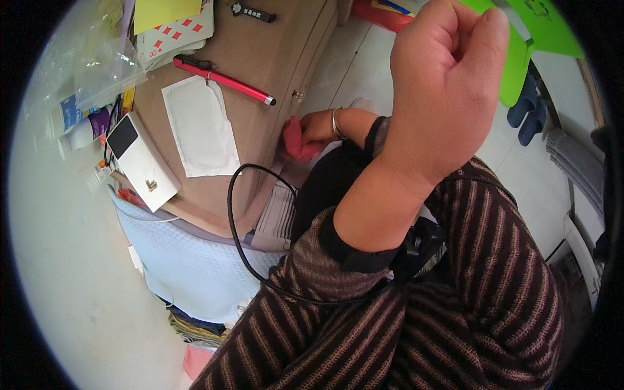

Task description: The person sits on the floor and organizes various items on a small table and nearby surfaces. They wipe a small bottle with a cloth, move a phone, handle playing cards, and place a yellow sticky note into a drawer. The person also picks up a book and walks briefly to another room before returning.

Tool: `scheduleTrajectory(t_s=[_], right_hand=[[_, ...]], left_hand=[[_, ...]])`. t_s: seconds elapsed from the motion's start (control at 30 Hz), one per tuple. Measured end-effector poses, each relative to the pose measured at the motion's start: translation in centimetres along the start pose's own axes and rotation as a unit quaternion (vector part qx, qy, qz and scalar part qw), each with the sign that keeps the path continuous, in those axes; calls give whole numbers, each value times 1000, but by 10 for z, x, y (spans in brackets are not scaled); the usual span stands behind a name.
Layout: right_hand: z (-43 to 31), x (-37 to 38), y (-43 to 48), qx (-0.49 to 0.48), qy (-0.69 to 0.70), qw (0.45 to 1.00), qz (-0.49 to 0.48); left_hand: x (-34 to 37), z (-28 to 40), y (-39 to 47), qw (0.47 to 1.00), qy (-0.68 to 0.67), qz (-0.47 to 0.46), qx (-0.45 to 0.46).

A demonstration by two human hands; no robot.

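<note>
My left hand [446, 92] is raised close to the camera with its fingers curled into a loose fist. I see nothing between those fingers. Beneath and beyond that forearm, my right hand [317, 127], with a bracelet at the wrist, holds a pinkish-red cloth [298, 142]. The cloth lies against the side of a brown cabinet [263, 53], below a small metal latch [298, 95]. On the cabinet's top a red stylus pen [229, 83] lies by a white paper packet [202, 129]. My right forearm is partly hidden behind the left.
Playing cards [178, 36], a yellow paper [165, 14] and a black strap [253, 13] lie farther back. A white device [146, 158] leans at the cabinet's left edge. A black cable [231, 209] loops before me. Blue slippers [531, 112] stand near green plastic [551, 29]; a light-blue quilted pad [190, 265] hangs nearby.
</note>
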State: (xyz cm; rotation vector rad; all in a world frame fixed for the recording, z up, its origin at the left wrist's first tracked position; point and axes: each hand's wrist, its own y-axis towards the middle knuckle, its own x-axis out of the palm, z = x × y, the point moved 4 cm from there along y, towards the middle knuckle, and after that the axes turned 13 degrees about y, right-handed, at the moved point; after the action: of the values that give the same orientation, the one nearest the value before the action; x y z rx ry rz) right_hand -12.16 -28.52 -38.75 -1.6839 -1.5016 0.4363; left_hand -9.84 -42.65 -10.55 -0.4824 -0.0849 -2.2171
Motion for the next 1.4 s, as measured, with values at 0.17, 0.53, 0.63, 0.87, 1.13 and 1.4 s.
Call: scheduleTrajectory(t_s=[0.17,0.53,0.63,0.87,1.13,1.4], right_hand=[[-13,-14,-3,-13,52,998,13],[-11,-30,0,16,113,993,32],[2,-11,-9,48,110,993,-21],[-8,-8,-2,77,171,981,-60],[-50,-54,-130,-90,328,938,-74],[-65,-258,-202,-322,298,874,210]], left_hand=[[-3,3,-4,997,-57,-23,-50],[-6,17,-12,990,-84,-77,-87],[-5,17,-10,999,-11,-21,-42],[-8,14,-22,996,30,-59,-53],[-17,17,-19,990,142,11,-19],[27,-4,-29,993,33,-44,-106]])
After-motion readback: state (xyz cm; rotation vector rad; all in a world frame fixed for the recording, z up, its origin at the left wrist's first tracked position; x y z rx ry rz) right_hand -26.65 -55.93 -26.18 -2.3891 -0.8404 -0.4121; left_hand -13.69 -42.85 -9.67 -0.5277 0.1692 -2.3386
